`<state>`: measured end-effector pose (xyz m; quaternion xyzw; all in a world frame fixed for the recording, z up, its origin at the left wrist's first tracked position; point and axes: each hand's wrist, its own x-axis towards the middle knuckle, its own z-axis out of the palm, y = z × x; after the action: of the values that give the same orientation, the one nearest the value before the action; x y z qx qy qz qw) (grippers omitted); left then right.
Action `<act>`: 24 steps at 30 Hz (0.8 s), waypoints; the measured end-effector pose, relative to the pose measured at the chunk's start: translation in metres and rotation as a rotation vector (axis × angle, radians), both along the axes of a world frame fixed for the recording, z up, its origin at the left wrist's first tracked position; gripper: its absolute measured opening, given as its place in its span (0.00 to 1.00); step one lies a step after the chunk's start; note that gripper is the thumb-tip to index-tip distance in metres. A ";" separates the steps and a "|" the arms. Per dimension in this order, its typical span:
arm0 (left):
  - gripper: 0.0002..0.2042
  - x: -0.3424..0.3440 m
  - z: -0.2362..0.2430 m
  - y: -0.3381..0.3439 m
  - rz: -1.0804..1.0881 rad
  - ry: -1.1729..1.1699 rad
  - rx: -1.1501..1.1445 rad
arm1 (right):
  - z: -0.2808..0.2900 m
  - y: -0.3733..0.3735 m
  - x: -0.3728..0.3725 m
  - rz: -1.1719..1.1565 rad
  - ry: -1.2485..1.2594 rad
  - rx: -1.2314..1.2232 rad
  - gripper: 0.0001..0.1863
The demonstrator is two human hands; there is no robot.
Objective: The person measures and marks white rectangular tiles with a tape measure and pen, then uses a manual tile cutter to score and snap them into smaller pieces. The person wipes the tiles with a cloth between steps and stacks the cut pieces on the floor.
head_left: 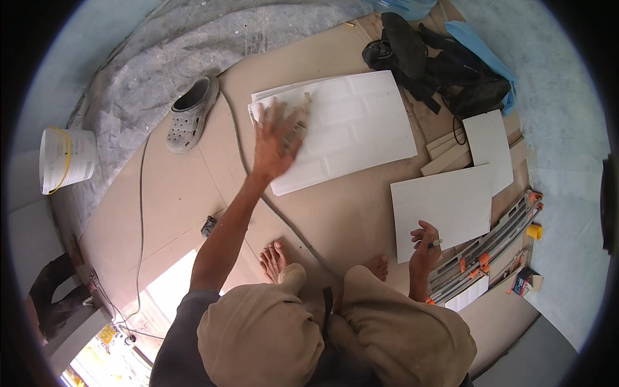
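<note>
While left fingers (263, 121) are blurred over white panels (354, 122) | grip unclear | right fingers (427, 231) hold pen-like stick (436, 243)

No legible txt in view. White bucket (84, 157), far L: faint print on side next to yellow handle (68, 152), too small/blurry to read. Small dark box (527, 282) w/ some red, lower R near wall: looks like print on it, can't make out wording or nos. at this res.
</note>
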<state>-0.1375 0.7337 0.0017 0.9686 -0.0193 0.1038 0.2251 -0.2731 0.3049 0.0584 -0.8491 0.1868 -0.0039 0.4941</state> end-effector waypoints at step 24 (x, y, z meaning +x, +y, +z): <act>0.28 -0.005 -0.028 -0.067 -0.258 0.121 0.197 | 0.008 0.055 0.027 0.128 0.044 0.134 0.26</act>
<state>-0.1424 0.6670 -0.0265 0.9799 -0.1400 0.0129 0.1414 -0.2456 0.3596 0.0661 -0.8242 0.1427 0.0590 0.5448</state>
